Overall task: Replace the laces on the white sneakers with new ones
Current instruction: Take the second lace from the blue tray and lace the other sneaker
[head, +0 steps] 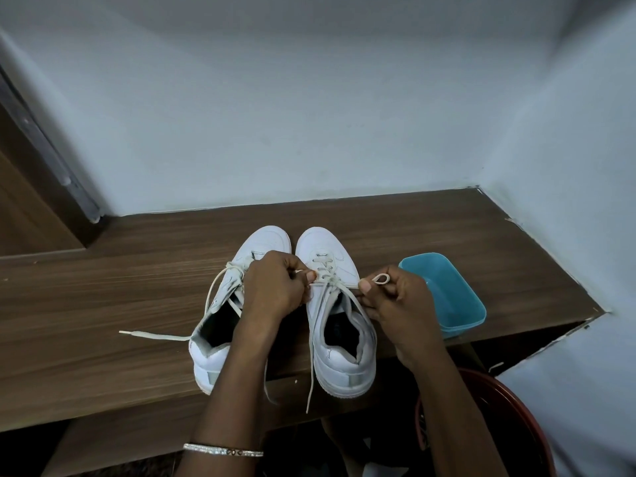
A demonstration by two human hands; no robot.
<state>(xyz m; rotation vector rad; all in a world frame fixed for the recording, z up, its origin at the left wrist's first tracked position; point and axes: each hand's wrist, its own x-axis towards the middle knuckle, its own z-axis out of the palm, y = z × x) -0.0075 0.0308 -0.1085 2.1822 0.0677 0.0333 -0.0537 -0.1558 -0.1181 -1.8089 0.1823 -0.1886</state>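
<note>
Two white sneakers stand side by side on a wooden shelf point(137, 280), toes toward the wall. The right sneaker point(339, 318) is laced with an off-white lace point(335, 282). My left hand point(275, 287) pinches that lace on the left side of the eyelets. My right hand point(392, 297) pinches a small loop of the same lace on the right side, so the lace runs taut between both hands. One lace end hangs over the shelf's front edge. The left sneaker point(220, 325) is partly hidden by my left arm; its loose lace point(155, 335) trails off to the left.
A turquoise plastic tub point(447, 297) sits at the shelf's right end, close to my right hand. A red round bin point(509, 418) stands below at the lower right. Pale walls close off the back and right; a wooden door frame rises on the left.
</note>
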